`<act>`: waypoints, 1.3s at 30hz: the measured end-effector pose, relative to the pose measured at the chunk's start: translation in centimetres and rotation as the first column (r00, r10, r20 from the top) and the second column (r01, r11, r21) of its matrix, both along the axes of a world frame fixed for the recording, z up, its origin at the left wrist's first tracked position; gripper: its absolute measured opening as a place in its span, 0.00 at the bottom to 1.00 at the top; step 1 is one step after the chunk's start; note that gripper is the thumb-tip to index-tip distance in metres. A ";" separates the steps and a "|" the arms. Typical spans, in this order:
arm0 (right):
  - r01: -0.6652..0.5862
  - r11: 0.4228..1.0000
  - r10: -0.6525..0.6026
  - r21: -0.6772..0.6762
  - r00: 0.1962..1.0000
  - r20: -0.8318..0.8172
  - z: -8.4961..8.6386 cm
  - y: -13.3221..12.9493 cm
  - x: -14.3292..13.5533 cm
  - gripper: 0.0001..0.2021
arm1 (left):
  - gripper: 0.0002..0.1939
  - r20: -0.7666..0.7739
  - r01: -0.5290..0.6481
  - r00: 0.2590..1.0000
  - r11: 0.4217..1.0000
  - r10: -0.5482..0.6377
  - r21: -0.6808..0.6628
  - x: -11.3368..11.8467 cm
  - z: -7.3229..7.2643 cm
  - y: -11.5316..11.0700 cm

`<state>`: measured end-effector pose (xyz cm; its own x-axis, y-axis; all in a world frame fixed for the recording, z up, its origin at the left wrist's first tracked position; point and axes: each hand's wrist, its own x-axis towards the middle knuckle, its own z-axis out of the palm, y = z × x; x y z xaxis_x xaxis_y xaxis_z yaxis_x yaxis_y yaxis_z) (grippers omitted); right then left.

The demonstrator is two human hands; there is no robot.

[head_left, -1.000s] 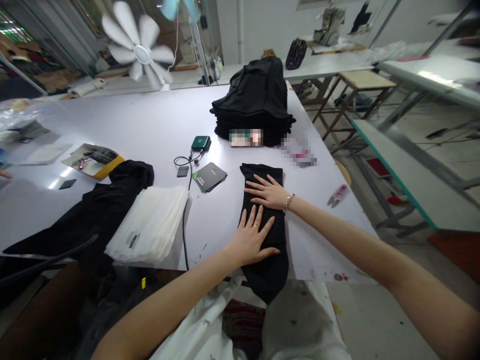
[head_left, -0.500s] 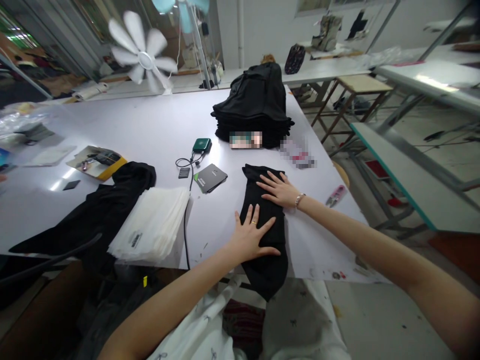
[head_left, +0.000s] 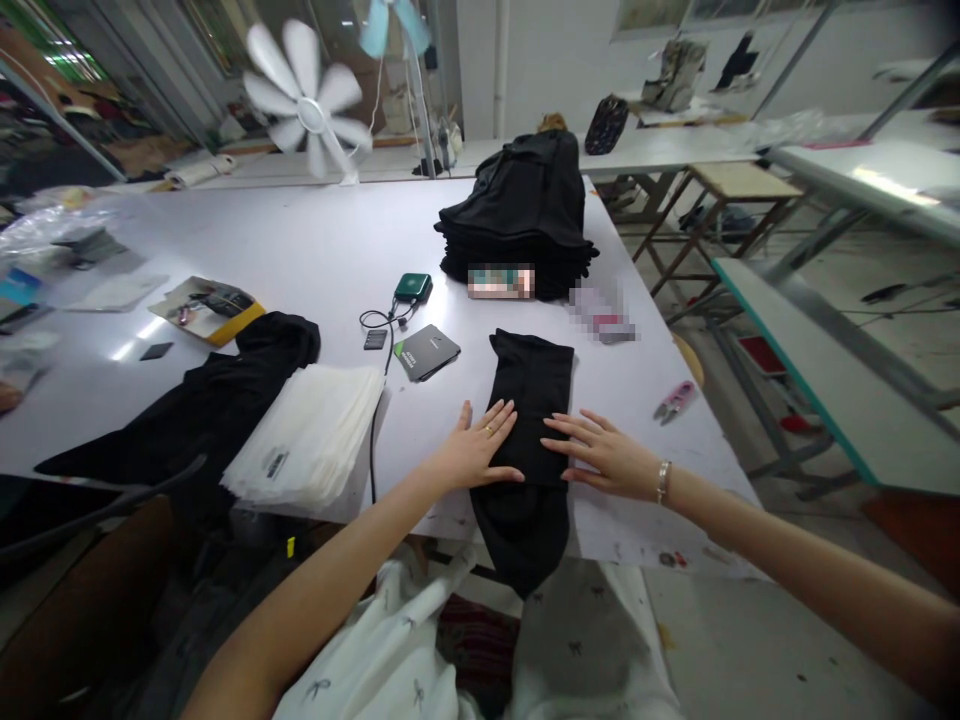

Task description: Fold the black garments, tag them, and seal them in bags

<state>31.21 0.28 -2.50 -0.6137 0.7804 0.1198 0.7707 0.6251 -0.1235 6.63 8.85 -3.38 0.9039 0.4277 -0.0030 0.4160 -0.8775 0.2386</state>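
Note:
A folded black garment [head_left: 529, 385] lies lengthwise on the white table [head_left: 315, 235], its lower end hanging over the front edge. My left hand [head_left: 476, 450] rests on its left side with the fingers spread. On its right side lies my right hand [head_left: 604, 455], fingers apart, the fingertips touching the cloth. Neither hand grips anything. Beyond the garment is a tall stack of black clothes [head_left: 525, 200]. Pink-handled thread snips [head_left: 675, 402] lie to the right of my right hand.
White plastic bags [head_left: 307, 435] and another black garment [head_left: 195, 400] lie at the left. A dark booklet [head_left: 429, 353] and a green device [head_left: 412, 288] with a cable are left of centre. A fan [head_left: 309, 115] stands behind. Part of another person's hand [head_left: 9, 397] shows at the left edge.
My right hand has moved down the garment toward me and off to the right. My left hand has shifted left toward the garment's edge. The view has turned slightly left.

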 end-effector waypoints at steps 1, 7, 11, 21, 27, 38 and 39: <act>0.003 1.000 -0.003 0.012 1.000 -0.031 0.6 -0.1 -0.3 0.20 | 0.45 0.013 0.010 1.000 1.000 -0.010 -0.007 0.0 0.3 0.0; -0.033 0.994 0.054 0.108 0.978 -0.201 1.6 -4.4 -4.0 0.10 | 0.23 0.185 0.112 0.976 0.994 -0.113 0.016 -0.4 2.8 -1.3; -0.009 0.997 0.021 0.071 0.986 -0.166 0.7 -6.6 -4.8 0.10 | 0.12 0.250 0.215 0.944 0.976 -0.218 0.038 -1.8 2.5 -3.4; -0.046 0.982 0.032 -0.184 0.996 -0.078 1.2 -6.1 -4.7 0.36 | 0.25 0.102 0.299 0.950 0.954 -0.295 -0.025 -6.6 0.8 -5.2; -0.083 0.984 0.079 -0.158 0.996 -0.033 0.4 -6.4 -4.0 0.36 | 0.22 0.097 0.236 0.967 0.972 -0.236 0.017 -6.9 0.5 -5.7; -0.101 0.995 0.091 -0.027 0.964 -0.250 -1.0 -7.2 -5.1 0.20 | 0.30 0.117 0.339 0.937 0.936 -0.328 -0.090 -4.3 1.2 -6.0; -0.099 0.993 0.074 -0.065 0.947 -0.314 -0.9 -7.0 -5.0 0.19 | 0.27 0.156 0.331 0.938 0.935 -0.310 -0.129 -4.1 1.2 -5.8</act>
<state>26.17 -6.70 -3.39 -0.6213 0.7407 0.2554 0.6299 0.6661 -0.3994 2.49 3.01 -2.16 0.9894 0.1191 0.0825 0.0749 -0.9081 0.4120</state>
